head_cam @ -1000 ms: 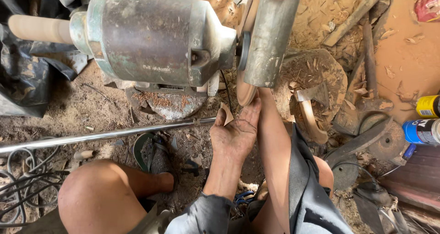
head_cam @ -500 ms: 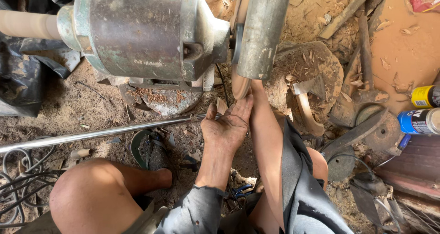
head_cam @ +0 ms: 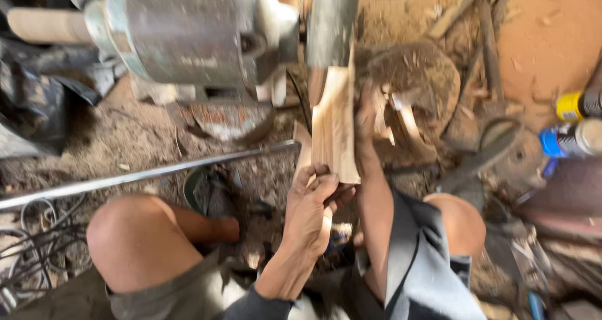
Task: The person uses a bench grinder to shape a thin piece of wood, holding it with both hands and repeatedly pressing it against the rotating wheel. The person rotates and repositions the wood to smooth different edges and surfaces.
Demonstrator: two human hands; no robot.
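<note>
Below 1 grinder wheel [head_cam: 330, 19]: 2 hands [head_cam: 313, 207], 1 wood piece [head_cam: 335, 125].

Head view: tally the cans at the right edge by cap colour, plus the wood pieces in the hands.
Yellow-capped can: 1
Blue-capped can: 1
Pale carved wood piece, held by the left hand at its near end and the right hand further up: 1
Total: 3

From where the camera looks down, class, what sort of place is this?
Probably a rough woodworking workshop: a motor-driven grinder sits on a floor strewn with sawdust, and both hands hold a carved wooden piece up to its wheel.
</note>
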